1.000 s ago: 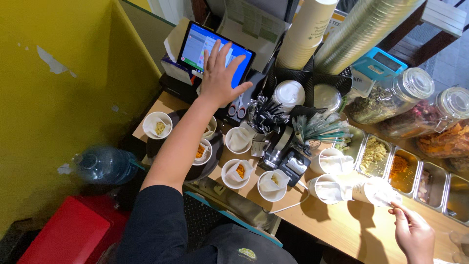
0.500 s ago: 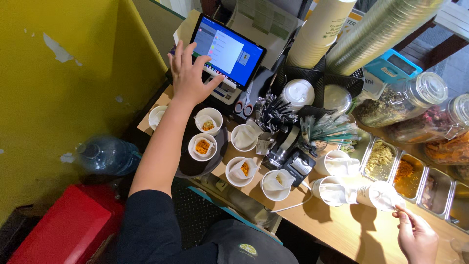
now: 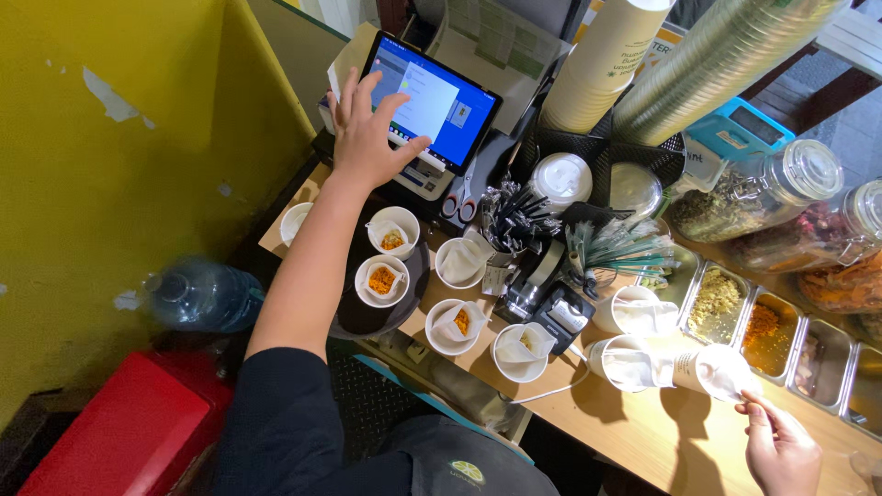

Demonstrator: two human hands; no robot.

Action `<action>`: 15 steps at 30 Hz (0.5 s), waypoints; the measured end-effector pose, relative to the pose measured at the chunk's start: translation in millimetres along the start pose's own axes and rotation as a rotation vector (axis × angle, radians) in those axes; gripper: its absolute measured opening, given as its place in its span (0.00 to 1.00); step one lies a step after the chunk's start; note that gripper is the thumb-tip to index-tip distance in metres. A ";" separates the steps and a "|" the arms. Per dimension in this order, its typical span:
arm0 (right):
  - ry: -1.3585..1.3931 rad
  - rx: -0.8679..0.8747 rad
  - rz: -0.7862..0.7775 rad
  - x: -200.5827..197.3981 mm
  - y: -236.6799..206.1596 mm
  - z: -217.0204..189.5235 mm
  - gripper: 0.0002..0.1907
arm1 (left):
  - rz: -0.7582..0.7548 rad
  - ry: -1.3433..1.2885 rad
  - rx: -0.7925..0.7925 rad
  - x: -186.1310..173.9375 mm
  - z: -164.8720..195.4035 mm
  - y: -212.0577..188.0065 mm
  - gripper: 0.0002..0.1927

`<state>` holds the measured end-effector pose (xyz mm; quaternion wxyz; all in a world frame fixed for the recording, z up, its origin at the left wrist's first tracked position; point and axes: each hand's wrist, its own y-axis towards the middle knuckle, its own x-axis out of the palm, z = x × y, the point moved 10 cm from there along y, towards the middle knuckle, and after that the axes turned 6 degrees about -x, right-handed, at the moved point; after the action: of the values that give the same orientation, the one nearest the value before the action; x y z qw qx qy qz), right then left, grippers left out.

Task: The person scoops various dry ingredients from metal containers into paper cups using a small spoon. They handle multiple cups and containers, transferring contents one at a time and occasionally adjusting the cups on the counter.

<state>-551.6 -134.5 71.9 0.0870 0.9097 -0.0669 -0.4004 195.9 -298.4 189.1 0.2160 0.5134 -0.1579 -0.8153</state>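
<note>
At the far left of the desk (image 3: 597,432), left hand (image 3: 367,138) spread open, fingertips on the tablet screen (image 3: 432,96). Tap with 1 finger, lightly, wrist clear of the cups (image 3: 393,230). Right hand (image 3: 781,450) pinches a filter-lined cup (image 3: 721,372), near right.

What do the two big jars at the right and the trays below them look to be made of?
The jars look like clear glass: the contents show through, with glints on the lids and wire clasps. The trays look like brushed stainless steel, grey with a dull sheen on the rims. The right hand touches a white filter bag, which seems paper or thin cloth.
</note>
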 end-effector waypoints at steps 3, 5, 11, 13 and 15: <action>-0.054 0.003 -0.001 -1.6 -2.7 -3.9 0.10 | 0.004 0.017 0.020 -3.6 -1.2 -6.0 0.30; -0.151 0.021 -0.005 -4.1 -5.9 -5.3 0.10 | -0.001 0.030 0.030 -2.3 -1.7 -13.4 0.29; -0.077 0.034 0.001 -2.2 -6.8 -7.7 0.11 | 0.008 0.045 0.050 -0.9 0.8 -11.6 0.30; -0.116 0.021 -0.002 -1.5 -5.1 -8.8 0.11 | -0.015 0.045 0.029 1.9 1.6 -12.3 0.30; -0.130 0.008 -0.001 -0.7 -4.3 -9.4 0.11 | -0.001 0.030 0.044 -0.5 5.4 -14.7 0.31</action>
<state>-544.8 -129.1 77.8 0.0785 0.8823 -0.0736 -0.4582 188.4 -285.3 184.7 0.2064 0.5302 -0.1724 -0.8041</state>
